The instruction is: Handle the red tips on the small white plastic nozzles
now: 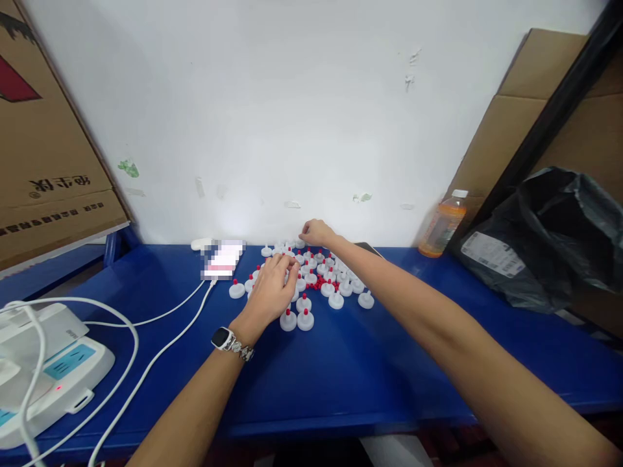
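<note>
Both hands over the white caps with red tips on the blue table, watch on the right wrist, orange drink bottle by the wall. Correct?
Not quite: the head view shows the watch on the left wrist, not the right. The rest holds: left hand and right hand are over the white caps with red tips on the blue table, orange drink bottle by the wall.

Bright, even light falls on the white wall (292, 117), with a soft glare patch low at centre. Wide-angle distortion bends the edges; a pixelated block (222, 259) masks one item on the table (341, 363).
</note>
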Tool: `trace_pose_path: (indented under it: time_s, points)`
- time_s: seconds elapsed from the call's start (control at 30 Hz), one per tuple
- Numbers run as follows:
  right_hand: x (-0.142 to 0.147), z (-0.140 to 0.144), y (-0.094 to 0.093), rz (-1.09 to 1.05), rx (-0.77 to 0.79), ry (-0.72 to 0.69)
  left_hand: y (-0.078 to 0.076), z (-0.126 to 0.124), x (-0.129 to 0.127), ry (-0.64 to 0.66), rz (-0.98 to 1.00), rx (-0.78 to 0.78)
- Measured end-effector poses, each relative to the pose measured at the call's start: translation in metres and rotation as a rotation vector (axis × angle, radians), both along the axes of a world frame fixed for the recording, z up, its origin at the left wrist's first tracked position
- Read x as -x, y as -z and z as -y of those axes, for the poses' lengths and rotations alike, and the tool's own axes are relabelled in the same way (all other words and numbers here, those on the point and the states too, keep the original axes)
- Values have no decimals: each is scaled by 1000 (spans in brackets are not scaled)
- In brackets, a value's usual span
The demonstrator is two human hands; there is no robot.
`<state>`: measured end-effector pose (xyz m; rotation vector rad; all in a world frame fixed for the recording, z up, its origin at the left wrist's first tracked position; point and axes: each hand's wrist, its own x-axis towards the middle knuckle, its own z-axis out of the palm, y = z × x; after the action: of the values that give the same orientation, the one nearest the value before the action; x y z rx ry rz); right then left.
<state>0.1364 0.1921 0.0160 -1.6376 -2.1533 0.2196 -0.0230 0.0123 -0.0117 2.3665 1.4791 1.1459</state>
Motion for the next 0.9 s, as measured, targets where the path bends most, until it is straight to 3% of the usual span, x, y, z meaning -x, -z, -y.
trace_pose_path:
  time_s: [0.2,0.37,0.4,0.53,0.63,0.73,0.9]
  points:
    - [20,-2,5,-40,17,34,-1,1,0,-5,8,26]
    - [5,38,-2,-197,-66,36,-4,4,-1,-23,66,-19]
    - [1,52,-3,-255,-81,15,-5,5,-1,-37,94,-36]
    - [-11,115,2,-905,38,-232,-7,9,-5,-31,203,-31]
    - [-14,150,10,-1083,138,-314,-7,10,-8,71,225,46]
    - [-19,164,15,-981,76,-297,-8,10,-10,121,238,64]
    - [-30,171,19,-144,-286,-159,-8,8,-7,91,251,24]
